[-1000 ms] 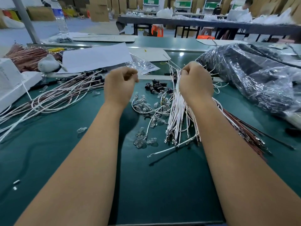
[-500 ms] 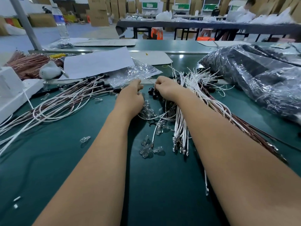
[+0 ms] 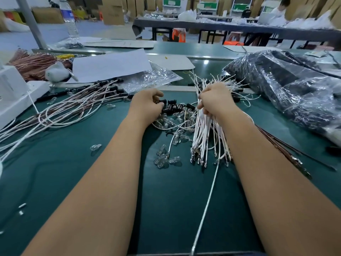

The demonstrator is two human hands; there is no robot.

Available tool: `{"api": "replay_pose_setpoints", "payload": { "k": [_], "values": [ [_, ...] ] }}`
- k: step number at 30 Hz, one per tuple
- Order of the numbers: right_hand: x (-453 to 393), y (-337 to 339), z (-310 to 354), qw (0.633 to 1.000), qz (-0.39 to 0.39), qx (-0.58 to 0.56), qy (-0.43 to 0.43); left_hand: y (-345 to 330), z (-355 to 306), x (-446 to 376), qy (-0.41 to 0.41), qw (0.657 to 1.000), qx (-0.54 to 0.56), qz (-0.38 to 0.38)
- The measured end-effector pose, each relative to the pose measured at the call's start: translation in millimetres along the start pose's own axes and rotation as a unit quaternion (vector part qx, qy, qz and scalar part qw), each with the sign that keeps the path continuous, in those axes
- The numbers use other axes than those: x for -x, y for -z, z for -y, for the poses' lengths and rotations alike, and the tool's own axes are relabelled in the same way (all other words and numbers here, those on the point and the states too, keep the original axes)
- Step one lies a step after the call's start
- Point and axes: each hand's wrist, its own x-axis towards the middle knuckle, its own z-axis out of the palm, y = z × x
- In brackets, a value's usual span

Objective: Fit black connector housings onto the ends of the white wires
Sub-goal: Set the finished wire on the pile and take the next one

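1. Black housings [image 3: 174, 106] lie in a small heap just off the fingertips of your left hand [image 3: 147, 106]; its fingers are curled down onto the nearest one, and you seem to be pinching it, though the fingertips hide the contact.
2. Your right hand [image 3: 215, 102] is clenched around the bundle of white wires [image 3: 204, 133], bare ends fanning up past your knuckles, metal terminals hanging below your wrist toward you.
3. Lift one housing only, and turn its open end toward your right hand before you bring it across.
4. Work a single wire out of the bundle with your right thumb so that one end stands apart from the rest.
5. Steer around the clear bulbs [image 3: 166, 159] scattered beneath your left wrist; they will likely roll if nudged.
6. One loose wire [image 3: 208, 202] runs back along your right forearm; leave it on the green mat [image 3: 55, 172].
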Motion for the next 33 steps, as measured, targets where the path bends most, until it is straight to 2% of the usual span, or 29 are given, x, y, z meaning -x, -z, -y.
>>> {"api": "replay_pose_setpoints", "payload": {
  "k": [2, 4, 6, 9, 12, 15, 17, 19, 22, 25, 27, 29, 33],
  "values": [
    [7.4, -4.1, 5.4, 0.984, 0.032, -0.176, -0.022, 1.8, 0.7, 0.1, 0.003, 1.0, 0.008, -0.019],
    [5.6, -11.4, 9.4, 0.969, 0.006, -0.246, 0.011, 4.5, 0.7, 1.1, 0.007, 0.999, 0.006, -0.048],
    [2.7, -20.9, 9.1, 0.979, -0.049, -0.189, 0.062, 6.6, 0.3, 3.1, 0.015, 0.997, -0.021, -0.067],
    [1.1, -31.3, -0.9, 0.983, -0.105, -0.119, 0.096, 7.9, -2.8, 4.1, 0.035, 0.996, -0.072, -0.042],
    [1.9, -33.0, -9.7, 0.978, -0.114, -0.14, 0.103, 7.0, -9.5, 5.9, 0.053, 0.992, -0.112, -0.011],
    [3.0, -33.0, -11.0, 0.973, -0.11, -0.172, 0.109, -0.1, -15.8, 8.2, 0.043, 0.993, -0.096, -0.045],
    [5.9, -35.0, -9.6, 0.969, -0.097, -0.192, 0.118, -4.4, -22.8, 9.5, 0.043, 0.995, -0.011, -0.089],
    [9.3, -36.7, -8.2, 0.966, -0.092, -0.205, 0.13, -7.5, -29.4, 8.2, 0.075, 0.982, 0.133, -0.107],
    [11.5, -37.5, -8.2, 0.964, -0.098, -0.203, 0.139, -9.9, -32.4, 5.8, 0.137, 0.917, 0.362, -0.101],
    [11.8, -37.0, -8.0, 0.966, -0.109, -0.196, 0.13, -9.3, -32.2, 5.7, 0.163, 0.844, 0.504, -0.081],
    [12.4, -37.4, -8.3, 0.969, -0.113, -0.181, 0.121, -8.4, -32.3, 6.4, 0.166, 0.807, 0.563, -0.069],
    [13.4, -37.6, -7.4, 0.972, -0.113, -0.17, 0.118, -7.1, -32.4, 7.2, 0.167, 0.786, 0.592, -0.061],
    [15.8, -37.9, -5.0, 0.976, -0.119, -0.132, 0.124, -5.3, -31.8, 8.4, 0.165, 0.782, 0.601, -0.03]
  ]
}}
